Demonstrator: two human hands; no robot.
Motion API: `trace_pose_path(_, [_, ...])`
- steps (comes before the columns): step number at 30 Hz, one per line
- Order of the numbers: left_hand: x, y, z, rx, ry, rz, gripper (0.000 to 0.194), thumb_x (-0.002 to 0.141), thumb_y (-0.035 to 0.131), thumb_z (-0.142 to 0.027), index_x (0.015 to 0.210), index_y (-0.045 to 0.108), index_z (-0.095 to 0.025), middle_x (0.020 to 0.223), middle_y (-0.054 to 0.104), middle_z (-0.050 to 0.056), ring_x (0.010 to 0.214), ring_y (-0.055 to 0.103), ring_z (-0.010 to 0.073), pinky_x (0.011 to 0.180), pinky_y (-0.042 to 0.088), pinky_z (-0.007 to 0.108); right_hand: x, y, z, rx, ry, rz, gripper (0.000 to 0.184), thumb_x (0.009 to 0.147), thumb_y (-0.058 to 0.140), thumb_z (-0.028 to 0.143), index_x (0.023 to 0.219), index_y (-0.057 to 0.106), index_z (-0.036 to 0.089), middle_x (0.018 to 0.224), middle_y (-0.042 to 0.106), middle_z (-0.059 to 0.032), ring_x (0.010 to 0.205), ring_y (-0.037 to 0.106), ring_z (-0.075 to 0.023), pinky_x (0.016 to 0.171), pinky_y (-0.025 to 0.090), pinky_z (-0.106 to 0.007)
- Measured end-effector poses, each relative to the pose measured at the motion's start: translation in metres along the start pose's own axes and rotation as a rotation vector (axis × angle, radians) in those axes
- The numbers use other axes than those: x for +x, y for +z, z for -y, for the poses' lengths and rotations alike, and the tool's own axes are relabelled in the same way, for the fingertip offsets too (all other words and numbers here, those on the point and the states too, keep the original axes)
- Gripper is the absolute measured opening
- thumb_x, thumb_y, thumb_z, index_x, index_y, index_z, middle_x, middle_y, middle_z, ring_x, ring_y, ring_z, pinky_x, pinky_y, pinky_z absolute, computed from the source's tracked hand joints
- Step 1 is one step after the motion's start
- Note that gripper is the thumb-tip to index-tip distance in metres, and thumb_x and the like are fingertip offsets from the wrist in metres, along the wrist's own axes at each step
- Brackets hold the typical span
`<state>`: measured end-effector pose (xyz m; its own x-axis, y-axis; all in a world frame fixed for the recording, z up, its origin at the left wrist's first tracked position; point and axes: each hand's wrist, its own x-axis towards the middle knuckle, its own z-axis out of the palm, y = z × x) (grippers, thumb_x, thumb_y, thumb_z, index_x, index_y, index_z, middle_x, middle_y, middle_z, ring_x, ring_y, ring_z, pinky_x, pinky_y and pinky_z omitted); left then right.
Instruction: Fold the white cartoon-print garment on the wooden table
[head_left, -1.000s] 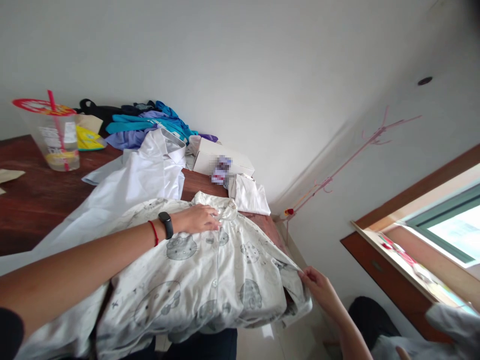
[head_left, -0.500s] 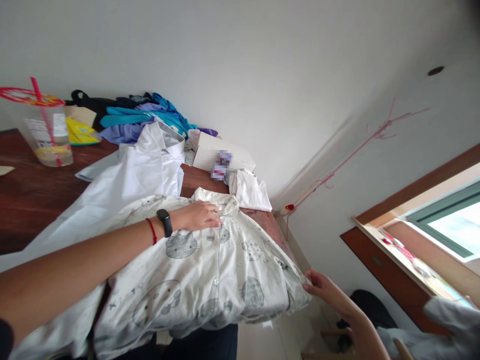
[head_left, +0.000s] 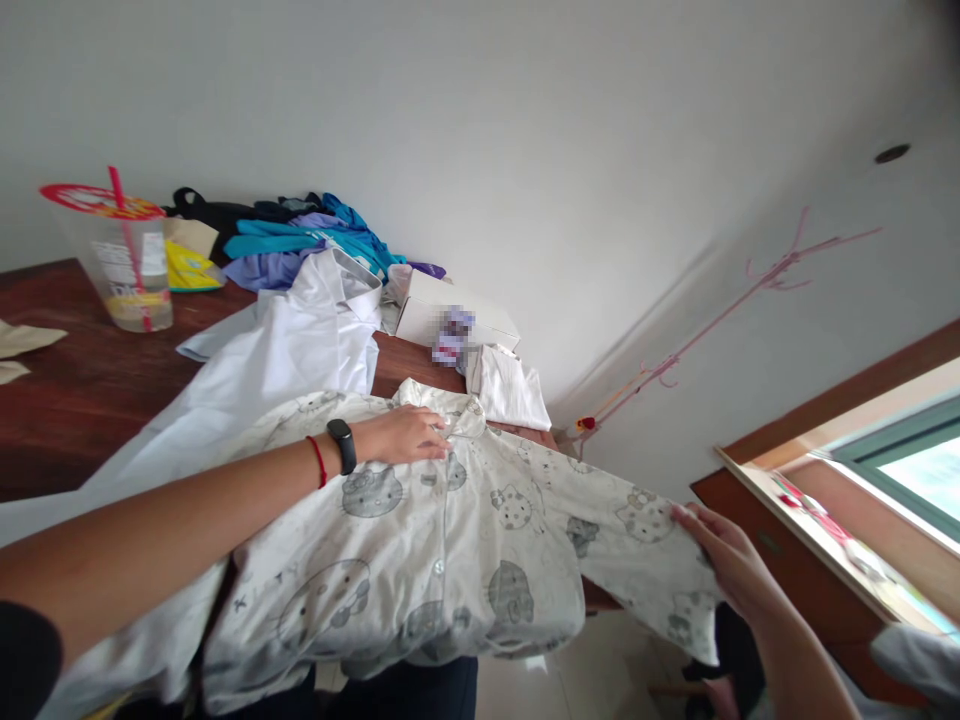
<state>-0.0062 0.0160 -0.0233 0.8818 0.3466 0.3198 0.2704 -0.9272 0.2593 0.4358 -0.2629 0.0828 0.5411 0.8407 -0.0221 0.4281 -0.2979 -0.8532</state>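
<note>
A white pajama top [head_left: 480, 540] with grey cat-face prints is spread over the front edge of the table, its hem hanging down. My left hand [head_left: 401, 436], with a black wristband and a red cord at the wrist, rests on the button front just below the collar, fingers lying on the cloth. Out to the right, my right hand [head_left: 716, 545] pinches the top's right-side sleeve [head_left: 637, 515] along its upper edge. The sleeve is stretched outward, and its cuff end droops beyond the table. Beside the top on the left lies a white collared shirt [head_left: 300, 335].
A plastic cup with a straw [head_left: 135, 270] stands on the brown table [head_left: 97, 400] at left. Teal and purple clothes [head_left: 300, 240] lie against the wall, near a white box [head_left: 450, 305] and a folded white cloth [head_left: 510, 390]. A pink coat stand [head_left: 697, 335] stands right.
My right hand has moved right and up with the sleeve, which was bunched beside the top and now extends outward. My left hand stays below the collar. The view has shifted slightly.
</note>
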Motion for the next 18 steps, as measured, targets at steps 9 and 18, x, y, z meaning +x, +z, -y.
trace_pose_path(9, [0.001, -0.002, 0.000, 0.007, 0.003, 0.020, 0.035, 0.105, 0.053, -0.048, 0.125, 0.076, -0.032, 0.139, 0.066, 0.010, 0.126, 0.061, 0.0290, 0.109, 0.042, 0.040, -0.021, 0.169, 0.132, 0.095, -0.264, 0.689, 0.049, 0.085, 0.077, 0.054, 0.120, 0.070, 0.020, 0.094, 0.075, -0.0054, 0.079, 0.069, -0.0170, 0.065, 0.055, -0.025])
trace_pose_path(18, [0.003, -0.009, -0.007, 0.008, -0.028, 0.060, 0.029, 0.102, 0.059, -0.039, 0.124, 0.077, -0.030, 0.138, 0.066, 0.011, 0.128, 0.061, 0.0290, 0.110, 0.043, 0.043, 0.008, 0.232, 0.101, -0.271, -0.537, 0.711, 0.029, 0.098, 0.055, 0.021, 0.122, 0.072, 0.021, 0.098, 0.078, -0.0068, 0.088, 0.073, -0.0194, 0.081, 0.055, -0.032])
